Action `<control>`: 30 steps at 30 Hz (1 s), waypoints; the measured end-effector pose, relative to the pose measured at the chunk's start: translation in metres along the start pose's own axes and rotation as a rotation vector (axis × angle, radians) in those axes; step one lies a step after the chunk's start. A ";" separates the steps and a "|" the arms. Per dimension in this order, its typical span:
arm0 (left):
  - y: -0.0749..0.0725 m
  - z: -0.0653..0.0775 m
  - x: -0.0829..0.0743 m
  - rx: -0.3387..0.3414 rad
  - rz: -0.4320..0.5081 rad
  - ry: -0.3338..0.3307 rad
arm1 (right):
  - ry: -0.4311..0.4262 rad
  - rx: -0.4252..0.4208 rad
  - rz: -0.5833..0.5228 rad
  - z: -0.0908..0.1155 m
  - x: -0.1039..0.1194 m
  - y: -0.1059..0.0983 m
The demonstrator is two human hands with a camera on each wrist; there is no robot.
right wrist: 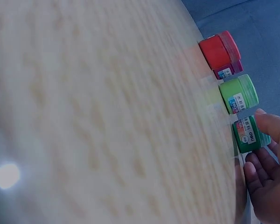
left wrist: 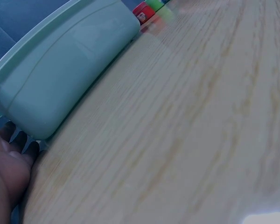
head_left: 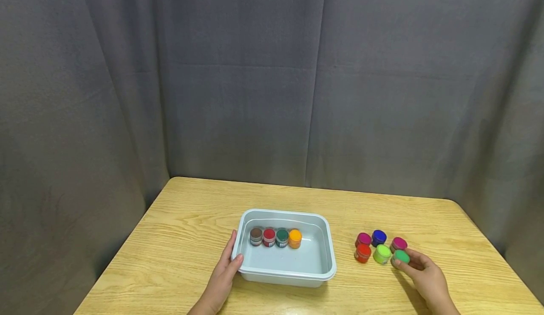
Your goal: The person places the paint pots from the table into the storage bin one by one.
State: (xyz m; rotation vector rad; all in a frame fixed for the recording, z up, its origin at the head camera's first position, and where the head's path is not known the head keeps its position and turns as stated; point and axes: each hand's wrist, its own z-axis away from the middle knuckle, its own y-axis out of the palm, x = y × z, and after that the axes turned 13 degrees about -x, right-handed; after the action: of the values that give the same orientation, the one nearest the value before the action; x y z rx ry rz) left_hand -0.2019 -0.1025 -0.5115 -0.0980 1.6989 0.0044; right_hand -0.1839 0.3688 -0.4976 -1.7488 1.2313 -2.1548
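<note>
My left hand [head_left: 222, 272] holds the left side of a pale grey plastic bin [head_left: 297, 274], thumb at the rim and fingers along the outer wall. Inside, a row of paint jars runs from brown [head_left: 256, 236] through dark red [head_left: 269, 237] and dark green [head_left: 282, 237] to orange [head_left: 295, 238]. At the right, my right hand [head_left: 427, 277] pinches a green paint jar [right wrist: 245, 134] between thumb and fingers. The jar appears to stand on the table. Beside it is a light green paint jar [head_left: 382, 254], then a red one [head_left: 363, 253].
Behind that front row stand a magenta jar [head_left: 363, 239], a blue jar [head_left: 379, 237] and another magenta jar [head_left: 398, 244]. The wooden table [head_left: 191, 230] is bordered by grey curtains [head_left: 238, 93] at the back and sides.
</note>
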 end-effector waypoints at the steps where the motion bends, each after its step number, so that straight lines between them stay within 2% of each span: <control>1: 0.000 0.000 0.000 0.001 0.004 0.000 | 0.003 -0.001 -0.002 0.000 0.000 0.000; 11: 0.001 0.000 0.001 0.003 0.008 -0.005 | 0.021 -0.028 0.000 0.002 -0.001 0.001; 18: 0.001 0.000 0.001 -0.002 0.003 0.006 | 0.009 -0.024 0.003 0.005 0.004 -0.007; 30: 0.000 -0.001 0.002 -0.008 0.002 0.008 | -0.060 -0.029 -0.004 0.016 0.032 -0.017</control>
State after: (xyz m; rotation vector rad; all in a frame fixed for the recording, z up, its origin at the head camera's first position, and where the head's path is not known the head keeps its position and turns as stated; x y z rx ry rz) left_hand -0.2033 -0.1024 -0.5133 -0.1024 1.7072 0.0120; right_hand -0.1746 0.3545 -0.4618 -1.8148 1.2524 -2.0799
